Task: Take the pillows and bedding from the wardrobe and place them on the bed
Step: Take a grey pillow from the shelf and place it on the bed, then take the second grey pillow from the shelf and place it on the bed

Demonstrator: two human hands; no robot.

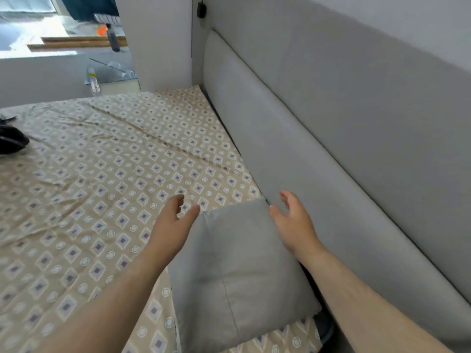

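Observation:
A grey pillow (237, 271) lies flat on the bed (102, 174), close to the grey padded headboard (318, 154). The bed is covered by a beige sheet with a diamond pattern. My left hand (173, 220) hovers at the pillow's far left corner, fingers apart, holding nothing. Over the pillow's far right corner is my right hand (293, 222), also open, just off the fabric and near the headboard. No wardrobe or other bedding is in view.
A dark object (11, 141) rests on the sheet at the left edge. Beyond the bed's far side stand a low white wall, a glass surface (112, 72) with a clear bottle (93, 82), and a dark bottle (113, 38) on a wooden ledge.

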